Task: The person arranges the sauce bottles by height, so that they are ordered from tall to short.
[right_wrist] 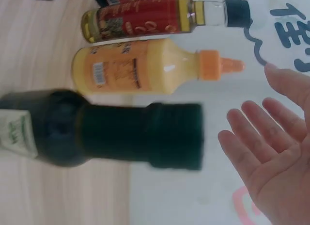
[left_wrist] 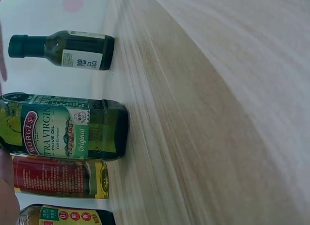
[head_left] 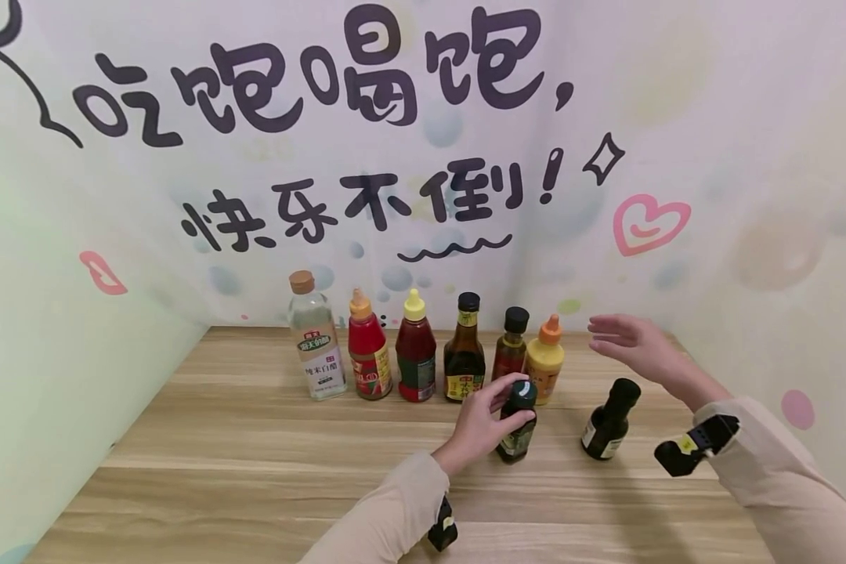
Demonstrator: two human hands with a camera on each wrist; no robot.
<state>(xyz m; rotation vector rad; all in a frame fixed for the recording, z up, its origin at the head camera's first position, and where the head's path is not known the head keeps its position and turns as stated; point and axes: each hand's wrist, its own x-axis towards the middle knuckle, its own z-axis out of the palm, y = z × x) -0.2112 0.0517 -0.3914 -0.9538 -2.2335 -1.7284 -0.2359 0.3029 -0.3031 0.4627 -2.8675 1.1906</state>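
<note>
My left hand [head_left: 481,423] grips a green olive oil bottle [head_left: 516,445] near its dark cap, thumb on the near side and fingers round the far side. In the left wrist view the olive oil label [left_wrist: 58,128] faces the camera, with the bottle upright and its base at the tabletop. My right hand [head_left: 638,348] is raised with fingers extended and holds nothing. Below and in front of it stands a small dark bottle [head_left: 606,429] with a white label. The right wrist view shows this dark bottle's neck [right_wrist: 116,133] apart from the open palm [right_wrist: 276,162].
Along the back of the wooden table [head_left: 254,470] stands a row: white vinegar bottle [head_left: 317,345], red squeeze bottle [head_left: 370,356], dark red yellow-tipped bottle [head_left: 416,352], dark sauce bottle [head_left: 465,356], red-labelled bottle [head_left: 510,348], yellow squeeze bottle [head_left: 546,360]. A printed cloth wall [head_left: 423,266] rises behind.
</note>
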